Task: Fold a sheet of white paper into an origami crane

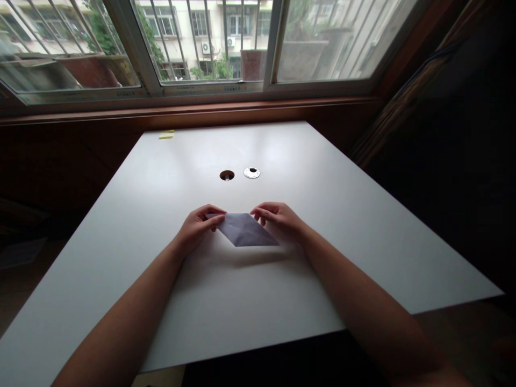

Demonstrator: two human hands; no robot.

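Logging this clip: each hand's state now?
Left hand: closed, pinching the folded paper at its left end.
Right hand: curled at the paper's far right corner; whether it grips cannot be told.

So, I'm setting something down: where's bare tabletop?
The white tabletop is bare from right arm to right edge, and from left arm to left edge, short of the yellow tape. The middle is crowded: left hand, right hand, folded paper; beyond, a round hole and grommet cover.

Paper (250, 230) is plain, pale lavender-grey. Counter (250, 301) is plain white; the strip (166, 134) on it is yellow. Round cover (250, 176) is silvery white with black. Window sill (221, 114) is reddish brown.
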